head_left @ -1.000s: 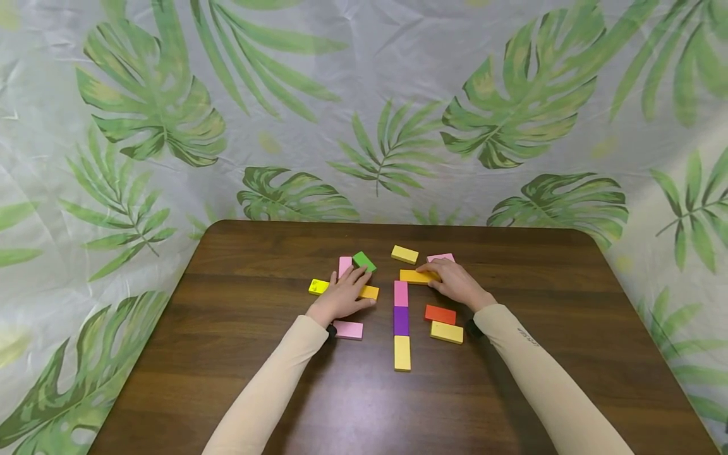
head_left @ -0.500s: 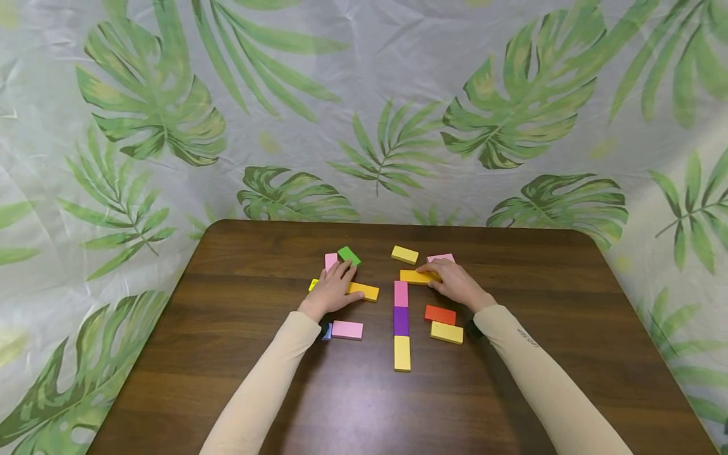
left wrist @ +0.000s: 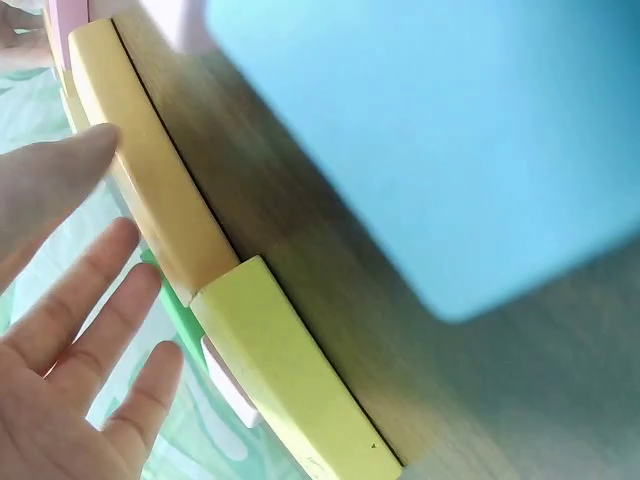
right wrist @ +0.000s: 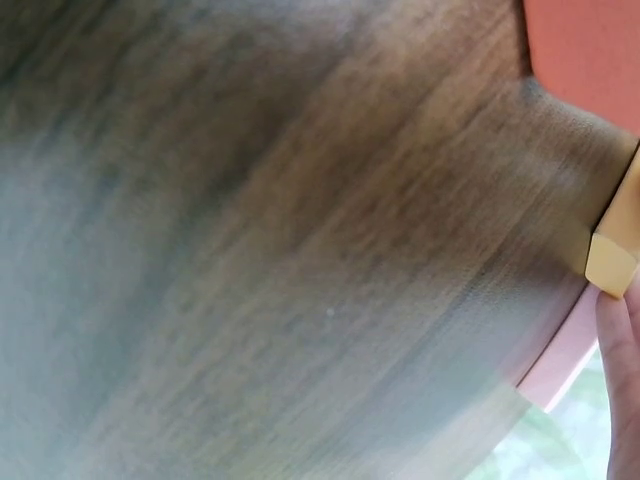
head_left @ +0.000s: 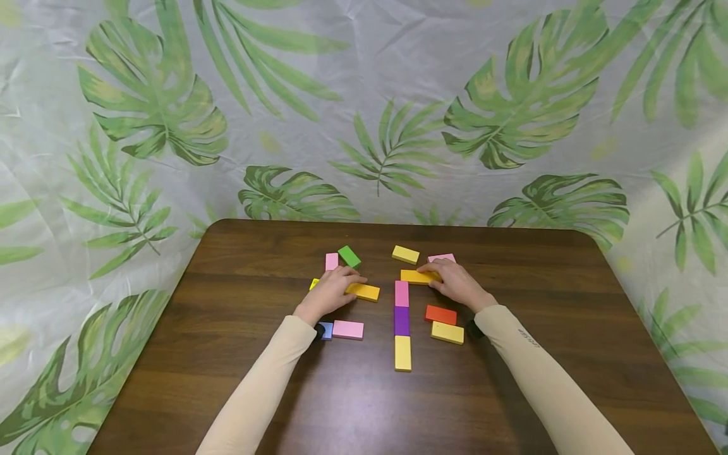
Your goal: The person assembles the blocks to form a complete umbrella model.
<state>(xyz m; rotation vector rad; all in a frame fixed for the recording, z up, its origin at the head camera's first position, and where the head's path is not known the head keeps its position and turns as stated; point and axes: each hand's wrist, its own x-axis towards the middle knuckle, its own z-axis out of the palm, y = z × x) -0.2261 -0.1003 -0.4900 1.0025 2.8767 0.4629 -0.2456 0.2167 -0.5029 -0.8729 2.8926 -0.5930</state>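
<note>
In the head view my left hand (head_left: 330,291) hovers over the left orange block (head_left: 365,292). Its fingers look relaxed and spread in the left wrist view, with the thumb (left wrist: 90,150) overlapping that block's edge. A yellow block (left wrist: 290,370) adjoins the orange one end to end. My right hand (head_left: 456,282) holds the right orange block (head_left: 414,277), its fingers along the far side and the thumb at the near side. That block lies across the top of a column made of a pink block (head_left: 401,294), a purple block (head_left: 401,321) and a pale yellow block (head_left: 402,353).
Beyond the left hand lie a light pink block (head_left: 332,261) and a green block (head_left: 349,256). Nearer are a blue block (head_left: 327,331) and another pink block (head_left: 348,330). Red (head_left: 440,314) and yellow (head_left: 447,332) blocks sit right of the column. Another yellow block (head_left: 406,254) lies farther back.
The left hand has shifted left and its fingers have drawn nearer the left orange block. The green and light pink blocks have moved left. The right hand stays in place.
</note>
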